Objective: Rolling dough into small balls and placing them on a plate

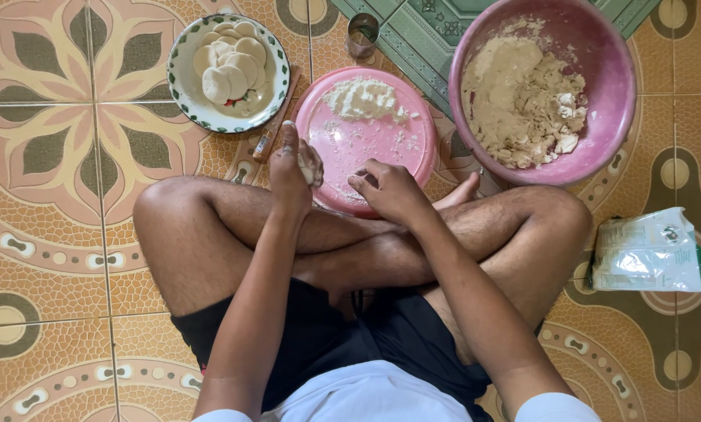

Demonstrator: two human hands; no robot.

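Dough piece (310, 168) sits pinched in my left hand (289, 173), which I've got raised with fingers curled around it just over the near edge of the pink plate (413, 148), while my right hand (389, 191) rests half-curled and holding nothing on that plate's rim, both forearms coming up over my crossed legs. Count-wise I've got one pink plate dusted with flour, one big pink bowl (624, 86) of crumbly dough, one patterned plate (182, 86) stacked with about nine flat rounds, and one plastic bag (651, 254) off to the right.
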